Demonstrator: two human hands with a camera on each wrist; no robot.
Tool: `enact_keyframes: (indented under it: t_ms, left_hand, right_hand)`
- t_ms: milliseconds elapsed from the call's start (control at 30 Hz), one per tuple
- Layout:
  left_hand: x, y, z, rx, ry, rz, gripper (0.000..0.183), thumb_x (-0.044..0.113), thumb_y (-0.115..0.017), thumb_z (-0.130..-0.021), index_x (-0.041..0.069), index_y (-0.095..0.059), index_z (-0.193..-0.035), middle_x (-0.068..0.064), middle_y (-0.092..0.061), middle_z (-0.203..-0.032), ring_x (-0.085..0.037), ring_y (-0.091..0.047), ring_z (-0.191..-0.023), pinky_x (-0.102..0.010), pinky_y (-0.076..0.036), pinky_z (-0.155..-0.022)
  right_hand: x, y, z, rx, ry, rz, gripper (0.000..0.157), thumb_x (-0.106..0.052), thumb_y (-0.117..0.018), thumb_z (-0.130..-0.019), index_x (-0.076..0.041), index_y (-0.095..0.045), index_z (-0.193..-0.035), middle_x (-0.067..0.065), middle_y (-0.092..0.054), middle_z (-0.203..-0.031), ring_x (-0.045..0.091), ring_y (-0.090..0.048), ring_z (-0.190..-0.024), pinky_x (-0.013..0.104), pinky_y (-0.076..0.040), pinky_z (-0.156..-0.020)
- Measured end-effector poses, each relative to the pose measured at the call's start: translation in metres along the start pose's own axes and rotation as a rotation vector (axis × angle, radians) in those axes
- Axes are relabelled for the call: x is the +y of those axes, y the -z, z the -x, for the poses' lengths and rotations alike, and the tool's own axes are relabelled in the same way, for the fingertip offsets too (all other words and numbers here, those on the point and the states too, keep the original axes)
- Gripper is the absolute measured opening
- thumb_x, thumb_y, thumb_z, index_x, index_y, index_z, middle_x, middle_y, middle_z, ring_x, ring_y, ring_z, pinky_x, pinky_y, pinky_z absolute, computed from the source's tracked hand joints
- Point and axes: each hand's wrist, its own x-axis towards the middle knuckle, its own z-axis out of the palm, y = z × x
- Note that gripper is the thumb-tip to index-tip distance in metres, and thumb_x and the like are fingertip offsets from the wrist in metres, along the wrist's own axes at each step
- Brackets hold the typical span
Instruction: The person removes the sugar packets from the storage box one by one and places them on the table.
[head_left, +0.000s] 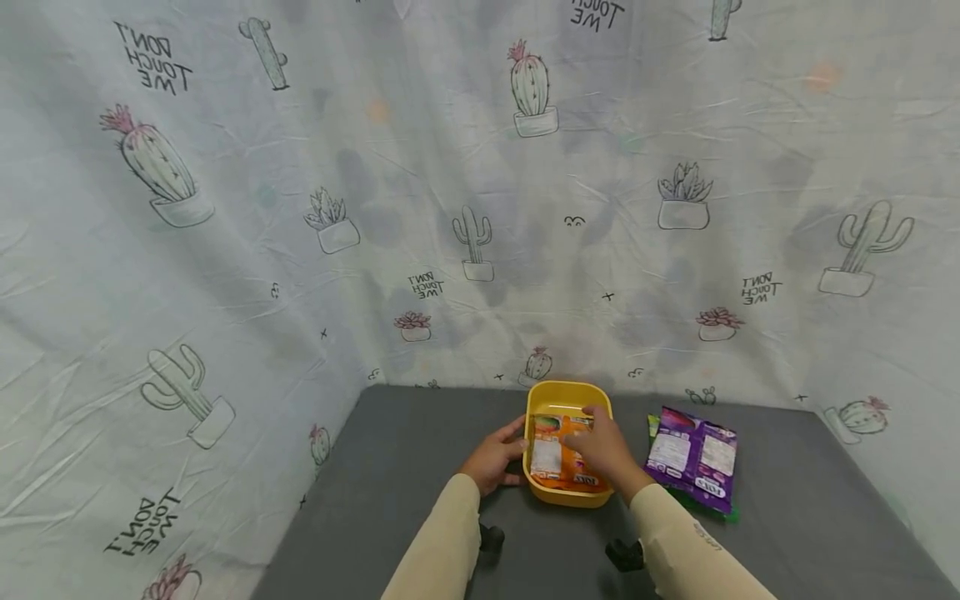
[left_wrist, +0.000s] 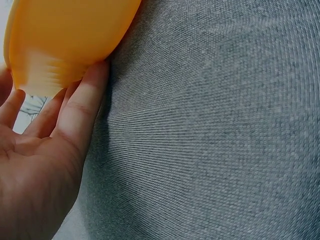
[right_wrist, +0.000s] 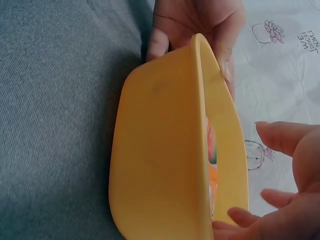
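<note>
A yellow plastic bin [head_left: 568, 497] stands on the grey surface with an orange printed packet [head_left: 548, 457] lying flat inside. My left hand [head_left: 492, 457] is at the bin's left side. Seen from the left wrist, its fingers [left_wrist: 80, 107] reach out straight against the bin's outer wall [left_wrist: 70, 30]. Over the packet, inside the bin's outline, hovers my right hand [head_left: 602, 450]. The right wrist view shows this hand [right_wrist: 292, 195] with thumb and fingers spread apart above the bin's rim, nothing between them; most of the packet is hidden there by the wall.
To the bin's right, a purple packet [head_left: 692, 458] lies over a green packet [head_left: 731, 517], which mostly hides beneath it. A pale curtain [head_left: 570, 292] printed with cacti hangs behind and along both sides of the grey table [head_left: 420, 433].
</note>
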Motion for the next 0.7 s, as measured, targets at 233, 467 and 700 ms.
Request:
enact_keyframes:
  t_ms: [233,467,700]
  left_hand:
    - [0.002,-0.001,0.002,-0.008,0.008,-0.004,0.060,0.023,-0.061,-0.115,0.022,-0.040,-0.172,-0.012,-0.061,-0.150,-0.031,-0.062,-0.130,-0.059,-0.060,-0.087]
    - [-0.002,0.000,0.000,-0.020,0.000,0.002,0.061,0.023,-0.061,-0.115,0.022,-0.039,-0.172,-0.013,-0.062,-0.149,-0.030,-0.066,-0.124,-0.056,-0.061,-0.085]
    - [-0.002,0.000,-0.001,-0.024,0.001,0.019,0.061,0.022,-0.060,-0.115,0.022,-0.038,-0.172,-0.013,-0.061,-0.149,-0.030,-0.066,-0.124,-0.057,-0.060,-0.087]
  right_hand:
    - [0.001,-0.010,-0.003,0.016,-0.033,0.031,0.084,-0.024,-0.084,-0.098,0.012,-0.034,-0.155,0.036,-0.049,-0.144,0.048,-0.058,-0.124,0.064,-0.052,-0.101]
    - [0.001,-0.018,-0.002,0.046,-0.089,0.093,0.087,-0.030,-0.082,-0.098,0.013,-0.031,-0.155,0.042,-0.035,-0.147,0.053,-0.053,-0.122,0.069,-0.046,-0.105]
    - [0.000,-0.019,-0.005,0.053,-0.106,0.103,0.086,-0.031,-0.081,-0.099,0.011,-0.031,-0.154,0.042,-0.033,-0.146,0.054,-0.053,-0.122,0.068,-0.046,-0.105]
